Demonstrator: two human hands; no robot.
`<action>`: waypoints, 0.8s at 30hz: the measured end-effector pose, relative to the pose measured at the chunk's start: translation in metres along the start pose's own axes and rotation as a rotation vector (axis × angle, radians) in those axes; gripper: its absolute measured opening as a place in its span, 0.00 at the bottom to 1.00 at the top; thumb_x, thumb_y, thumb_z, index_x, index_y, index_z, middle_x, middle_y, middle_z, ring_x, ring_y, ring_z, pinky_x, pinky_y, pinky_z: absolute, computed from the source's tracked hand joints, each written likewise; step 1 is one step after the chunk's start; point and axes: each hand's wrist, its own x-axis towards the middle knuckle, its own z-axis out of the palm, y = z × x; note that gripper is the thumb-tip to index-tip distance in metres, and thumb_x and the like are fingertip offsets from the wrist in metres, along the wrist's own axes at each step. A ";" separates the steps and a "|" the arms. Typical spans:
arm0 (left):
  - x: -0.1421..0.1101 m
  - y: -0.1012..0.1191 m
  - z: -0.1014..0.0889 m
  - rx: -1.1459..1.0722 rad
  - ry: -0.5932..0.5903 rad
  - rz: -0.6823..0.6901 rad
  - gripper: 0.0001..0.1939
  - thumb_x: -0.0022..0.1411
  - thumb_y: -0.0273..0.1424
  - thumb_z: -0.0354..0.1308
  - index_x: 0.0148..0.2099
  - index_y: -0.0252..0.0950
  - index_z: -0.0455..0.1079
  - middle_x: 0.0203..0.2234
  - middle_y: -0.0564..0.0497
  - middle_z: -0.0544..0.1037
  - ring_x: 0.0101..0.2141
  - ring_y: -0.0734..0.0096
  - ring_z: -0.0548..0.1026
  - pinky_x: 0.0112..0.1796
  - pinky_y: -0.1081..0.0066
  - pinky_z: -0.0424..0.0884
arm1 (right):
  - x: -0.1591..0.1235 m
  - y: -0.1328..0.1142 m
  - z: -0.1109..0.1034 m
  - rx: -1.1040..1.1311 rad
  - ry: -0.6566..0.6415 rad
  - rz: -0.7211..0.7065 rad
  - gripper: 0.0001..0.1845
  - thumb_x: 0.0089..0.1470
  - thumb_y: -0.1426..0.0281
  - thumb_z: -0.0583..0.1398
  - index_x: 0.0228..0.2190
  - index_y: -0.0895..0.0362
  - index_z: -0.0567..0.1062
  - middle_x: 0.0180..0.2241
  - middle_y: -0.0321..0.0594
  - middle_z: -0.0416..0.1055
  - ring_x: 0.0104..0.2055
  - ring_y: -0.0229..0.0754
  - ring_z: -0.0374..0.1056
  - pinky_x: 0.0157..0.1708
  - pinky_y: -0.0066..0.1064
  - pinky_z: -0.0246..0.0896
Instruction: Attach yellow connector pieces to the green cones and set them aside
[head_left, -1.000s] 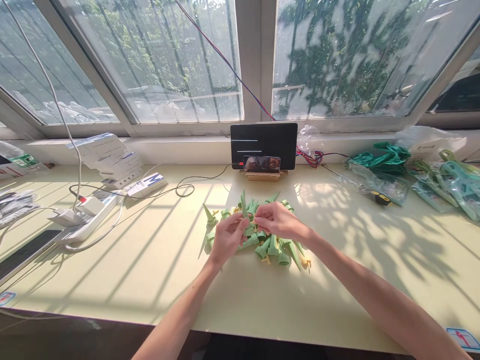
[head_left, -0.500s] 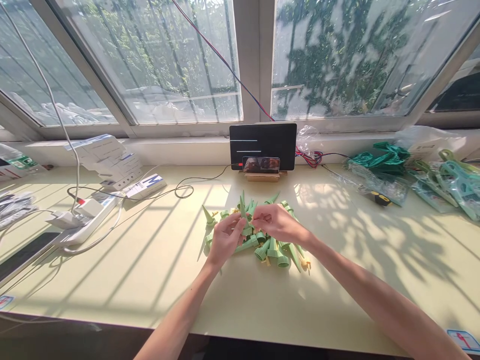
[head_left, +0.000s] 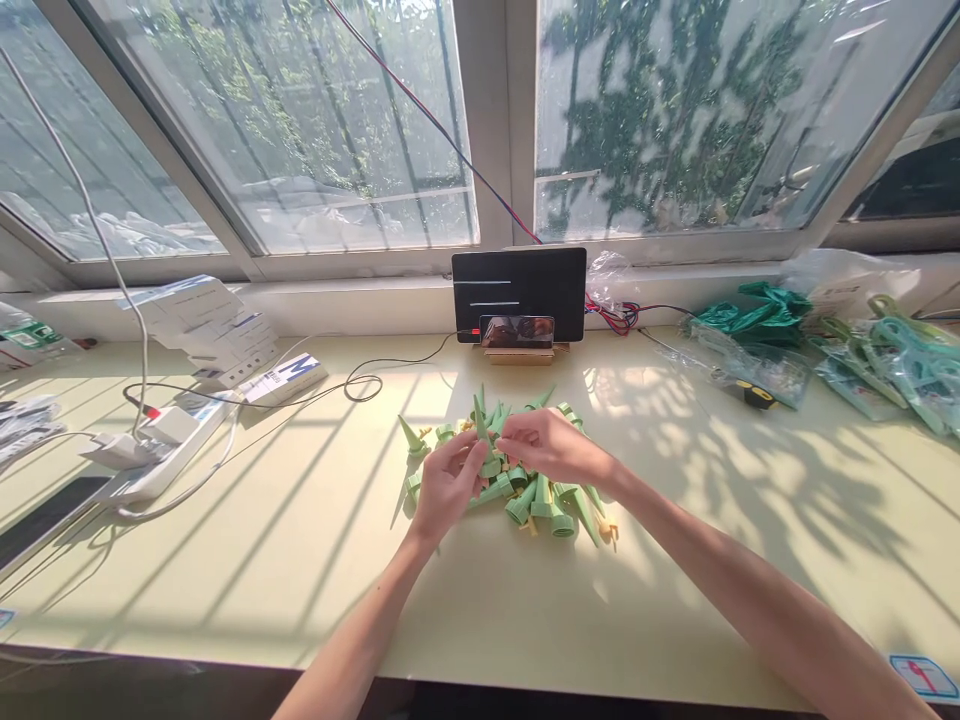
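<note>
Far left: white boxes [head_left: 206,330]; nearer, a power strip [head_left: 176,470] with plugs. Centre: our left hand [head_left: 448,490], thumb and fingers clamped on one green spike [head_left: 481,418], point up, above the left part of a loose pile of green spikes [head_left: 541,497] on the table. Beyond it: one phone [head_left: 517,331] before a tablet [head_left: 564,290]. Our right hand [head_left: 553,445], fingers bent in just beside the held spike; whether they grip anything, we cannot tell. Pile's right edge: yellow pieces [head_left: 607,532]. Step in hand, we judge: two-handed fingertip work at the spike. Called for next: a steady left hold, small right-hand movements, fingertips aligned with the spike.
</note>
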 end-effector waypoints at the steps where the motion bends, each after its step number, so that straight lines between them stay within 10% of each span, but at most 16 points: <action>1: 0.000 0.000 0.000 0.004 -0.001 0.001 0.17 0.61 0.42 0.60 0.45 0.35 0.76 0.27 0.52 0.76 0.15 0.83 0.63 0.18 0.76 0.69 | 0.000 0.000 0.000 -0.006 0.000 0.002 0.14 0.59 0.63 0.57 0.26 0.58 0.73 0.24 0.37 0.73 0.26 0.36 0.66 0.27 0.25 0.57; 17: 0.001 0.000 0.001 0.063 0.023 0.025 0.17 0.61 0.42 0.60 0.45 0.35 0.76 0.25 0.52 0.76 0.14 0.82 0.65 0.18 0.75 0.71 | 0.003 0.008 0.001 0.024 0.004 0.027 0.14 0.58 0.63 0.58 0.26 0.58 0.74 0.24 0.37 0.73 0.25 0.37 0.66 0.25 0.26 0.57; 24: -0.001 -0.004 0.002 0.109 0.017 0.097 0.16 0.62 0.40 0.59 0.47 0.36 0.76 0.30 0.50 0.74 0.20 0.79 0.67 0.20 0.76 0.72 | 0.003 0.005 0.002 0.225 -0.007 0.249 0.15 0.55 0.65 0.59 0.20 0.58 0.70 0.19 0.37 0.70 0.18 0.33 0.60 0.17 0.25 0.51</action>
